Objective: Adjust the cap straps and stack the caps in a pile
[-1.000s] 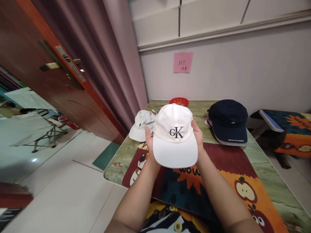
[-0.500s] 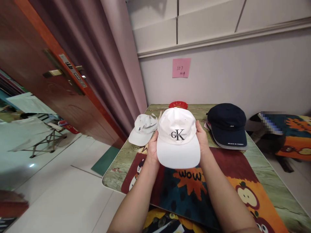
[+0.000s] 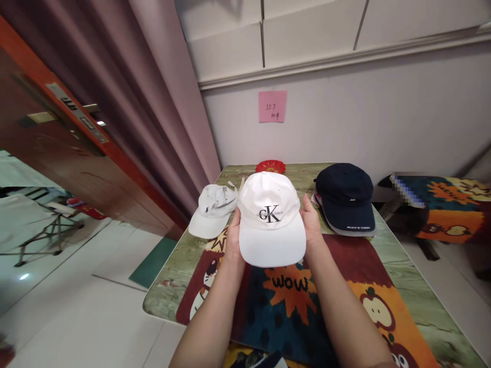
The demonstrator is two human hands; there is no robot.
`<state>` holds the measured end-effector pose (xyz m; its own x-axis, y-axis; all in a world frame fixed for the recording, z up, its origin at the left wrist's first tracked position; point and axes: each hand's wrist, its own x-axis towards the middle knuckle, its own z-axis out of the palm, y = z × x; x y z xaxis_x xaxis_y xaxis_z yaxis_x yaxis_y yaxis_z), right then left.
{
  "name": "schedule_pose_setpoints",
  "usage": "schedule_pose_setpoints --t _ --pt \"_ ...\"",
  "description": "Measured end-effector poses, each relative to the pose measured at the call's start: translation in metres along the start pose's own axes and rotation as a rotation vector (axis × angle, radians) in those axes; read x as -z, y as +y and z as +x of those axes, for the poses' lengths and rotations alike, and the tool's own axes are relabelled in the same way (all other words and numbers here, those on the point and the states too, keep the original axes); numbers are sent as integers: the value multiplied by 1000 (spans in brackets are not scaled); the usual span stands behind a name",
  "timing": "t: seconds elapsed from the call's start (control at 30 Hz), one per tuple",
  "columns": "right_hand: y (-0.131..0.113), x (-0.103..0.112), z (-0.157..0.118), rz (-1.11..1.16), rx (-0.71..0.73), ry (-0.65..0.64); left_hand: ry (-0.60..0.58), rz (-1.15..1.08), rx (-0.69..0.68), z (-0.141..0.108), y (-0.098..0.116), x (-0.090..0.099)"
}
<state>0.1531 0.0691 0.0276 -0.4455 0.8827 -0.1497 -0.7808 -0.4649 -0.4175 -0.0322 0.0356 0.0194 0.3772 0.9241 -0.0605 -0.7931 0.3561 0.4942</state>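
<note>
A white baseball cap [image 3: 271, 204] with dark letters on its front is held up between both hands, brim toward me. My left hand [image 3: 233, 240] grips its left side, fingers mostly hidden behind the cap. On the other side my right hand [image 3: 310, 221] holds the edge, with some fingers showing beside the crown. Left of the held cap lies a pale grey cap [image 3: 213, 209] with a small dark emblem. To the right, a navy cap [image 3: 345, 191] with a grey-edged brim rests on the table, and other layers peek out under it.
A marbled green table [image 3: 164, 286] carries a colourful mat [image 3: 291, 306]. At its back edge stands a red scalloped dish [image 3: 270, 166]. A pink note [image 3: 272, 106] is stuck to the wall. At the left are a curtain [image 3: 161, 102] and an open door [image 3: 76, 168].
My view has turned slightly to the right, so the surroundings shift left in the picture. Both hands still hold the white cap above the mat.
</note>
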Motion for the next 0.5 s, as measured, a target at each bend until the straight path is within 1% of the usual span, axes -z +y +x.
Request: schedule_pose_setpoints --t 0.07,0.17,0.23,0.33,0.43,0.5 --pt "-3 3 2 -17 -23 -20 16 -24 -34 6 5 2" --pt "-1 7 6 -40 -53 -13 67 -19 -148 13 14 2" --pt "8 9 9 -61 -18 49 131 34 -227 15 21 2" --pt "26 10 8 -87 98 164 220 139 -297 20 28 5" --pt "36 11 2 -89 188 212 225 204 -321 24 22 18" --pt "29 11 -3 -93 262 242 263 265 -299 23 7 31"
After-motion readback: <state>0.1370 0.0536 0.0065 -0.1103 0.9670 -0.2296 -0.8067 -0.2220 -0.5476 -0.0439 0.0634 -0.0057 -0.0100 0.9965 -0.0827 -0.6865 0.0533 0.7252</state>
